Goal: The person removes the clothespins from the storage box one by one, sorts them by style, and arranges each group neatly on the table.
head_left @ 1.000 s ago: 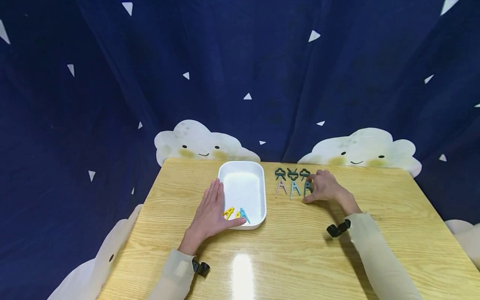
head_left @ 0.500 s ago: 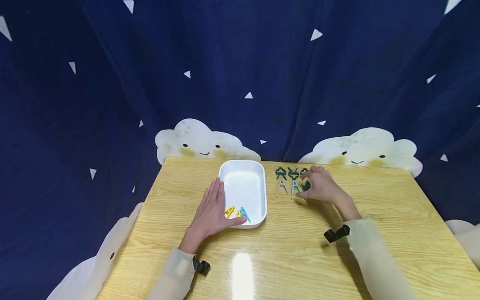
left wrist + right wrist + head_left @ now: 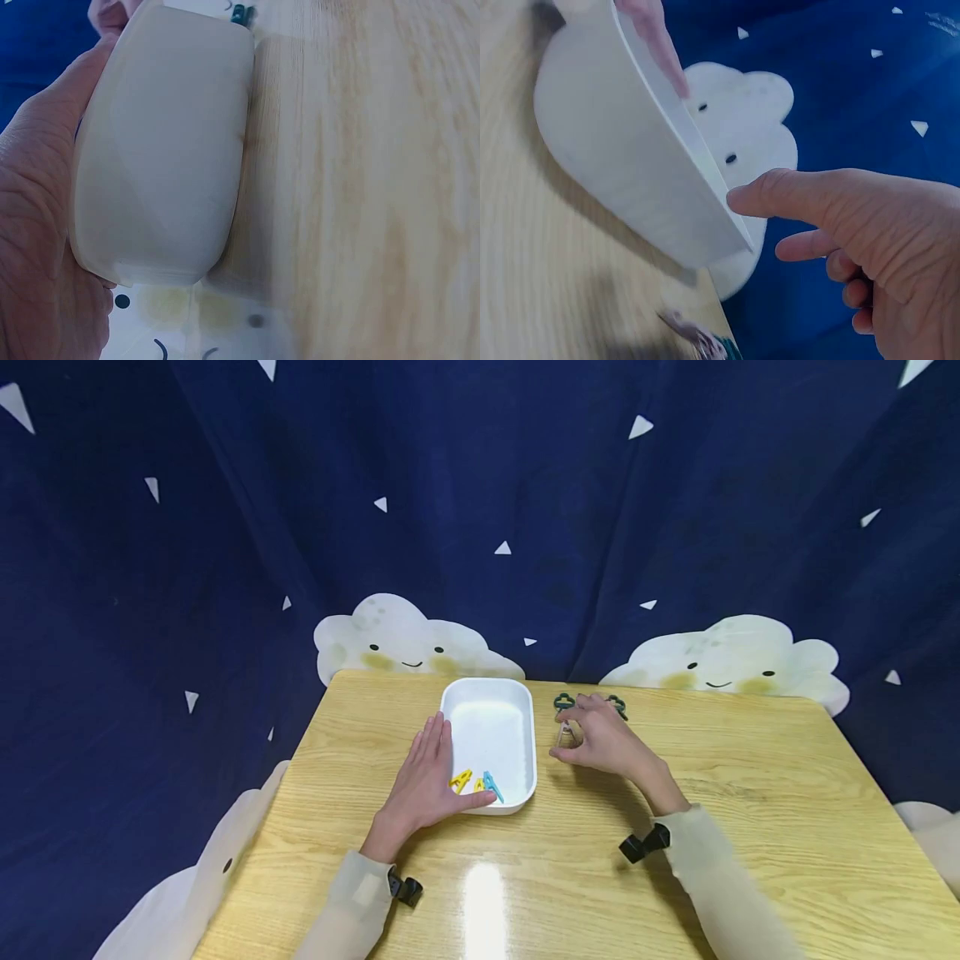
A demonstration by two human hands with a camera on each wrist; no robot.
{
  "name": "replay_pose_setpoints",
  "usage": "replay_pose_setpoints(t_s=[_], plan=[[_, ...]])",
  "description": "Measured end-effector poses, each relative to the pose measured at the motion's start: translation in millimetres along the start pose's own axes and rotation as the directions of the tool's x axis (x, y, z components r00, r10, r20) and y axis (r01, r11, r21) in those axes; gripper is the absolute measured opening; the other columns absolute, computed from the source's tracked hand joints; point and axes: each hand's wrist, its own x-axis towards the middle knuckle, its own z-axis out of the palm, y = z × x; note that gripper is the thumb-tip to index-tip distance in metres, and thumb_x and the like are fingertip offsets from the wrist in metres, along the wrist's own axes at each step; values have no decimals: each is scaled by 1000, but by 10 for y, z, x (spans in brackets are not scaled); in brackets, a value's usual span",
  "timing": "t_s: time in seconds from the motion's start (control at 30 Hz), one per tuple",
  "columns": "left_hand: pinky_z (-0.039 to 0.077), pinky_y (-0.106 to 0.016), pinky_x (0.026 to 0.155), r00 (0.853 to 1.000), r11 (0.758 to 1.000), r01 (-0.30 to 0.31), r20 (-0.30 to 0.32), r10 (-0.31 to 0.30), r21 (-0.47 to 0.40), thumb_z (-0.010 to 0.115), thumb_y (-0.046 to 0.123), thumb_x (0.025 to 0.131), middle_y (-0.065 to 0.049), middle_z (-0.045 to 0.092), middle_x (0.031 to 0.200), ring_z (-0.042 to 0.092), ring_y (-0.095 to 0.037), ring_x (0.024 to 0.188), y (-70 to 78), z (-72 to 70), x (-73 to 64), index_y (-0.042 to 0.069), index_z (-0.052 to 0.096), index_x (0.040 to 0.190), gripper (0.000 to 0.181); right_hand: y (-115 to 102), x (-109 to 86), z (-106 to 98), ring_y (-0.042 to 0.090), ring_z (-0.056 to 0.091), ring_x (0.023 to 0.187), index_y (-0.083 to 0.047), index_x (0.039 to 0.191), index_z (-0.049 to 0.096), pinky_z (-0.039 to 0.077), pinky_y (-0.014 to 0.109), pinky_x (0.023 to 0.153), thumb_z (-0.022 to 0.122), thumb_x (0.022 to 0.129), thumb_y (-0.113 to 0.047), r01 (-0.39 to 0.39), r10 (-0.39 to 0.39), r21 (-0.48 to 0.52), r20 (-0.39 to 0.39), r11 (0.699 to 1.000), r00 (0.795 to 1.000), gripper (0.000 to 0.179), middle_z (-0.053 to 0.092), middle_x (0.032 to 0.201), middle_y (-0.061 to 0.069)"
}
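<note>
My left hand (image 3: 422,777) lies along the left side of a white plastic bin (image 3: 489,689), fingers straight, thumb across its near rim. Inside the bin are yellow clothespins (image 3: 462,781) and a light blue clothespin (image 3: 492,787). Just right of the bin my right hand (image 3: 603,739) hovers over a pink clothespin (image 3: 567,727), thumb and fingers spread apart around it. In the right wrist view the pink clothespin (image 3: 686,330) is on the table, below the hand (image 3: 877,232), with nothing between thumb and fingers. The hand hides the clothespins to its right.
Dark green clips (image 3: 564,701) lie in a back row near the table's far edge, one of them (image 3: 617,705) beyond the right hand. The wooden table (image 3: 570,877) ends at a dark blue curtain (image 3: 420,443) with clouds.
My right hand has moved left, from the rightmost clothespin to the pink one at the left end of the row. The left hand keeps its place on the bin.
</note>
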Motion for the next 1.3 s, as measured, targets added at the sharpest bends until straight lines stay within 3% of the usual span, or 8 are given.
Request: replay_pose_setpoints(t_s=[0.13,0.27,0.43,0.67,0.83,1.03,1.3], plan=[[4,-42,131,1000,1000,4,10,-4,1,46,103,69,-16,-4,175,-5,-25,162,4,-5,2,1,3,166,148,-166,48,75,34,59,102,-4,114,78,43,62,105,93,75,-37,45,-45,12,3,999,999,53,64,93,5],[4,-42,131,1000,1000,3,10,-3,6,47,103,69,-16,-4,175,-5,-26,162,11,-6,4,0,4,166,147,-353,106,157,23,48,87,-4,113,78,45,48,91,93,76,-38,82,-83,38,39,996,996,53,59,88,5],[6,-44,131,1000,1000,-7,-1,7,13,47,103,69,-17,-1,175,-2,-27,162,15,-4,4,-2,7,166,147,-572,177,296,20,48,90,-6,113,79,42,37,79,92,77,-40,117,-121,37,103,992,987,52,62,93,7],[5,-43,131,1000,1000,-21,-11,21,23,45,102,71,-17,0,175,0,-29,162,4,2,-2,-2,7,165,146,-755,253,520,21,50,92,-6,113,79,43,37,81,92,74,-47,206,-198,-21,191,978,961,58,65,98,6],[4,-42,131,1000,999,-26,-12,26,32,46,102,71,-17,0,175,-1,-28,162,-8,3,3,-2,7,165,146,-819,298,649,19,51,90,-10,110,81,44,35,81,89,76,-56,219,-194,-78,240,973,951,58,64,95,-1],[4,-41,131,1000,999,-28,-9,29,38,46,102,71,-17,0,175,-2,-27,162,-3,2,8,-2,7,165,146,-834,342,735,18,50,90,-12,109,82,42,34,80,86,81,-55,201,-165,-90,310,975,936,51,67,99,0],[4,-42,131,999,998,-39,-17,40,39,48,100,72,-18,1,175,-2,-28,162,-10,1,11,-4,9,165,145,-820,351,784,18,50,91,-14,106,82,42,35,81,87,80,-53,190,-143,-121,317,974,938,47,67,98,-1]])
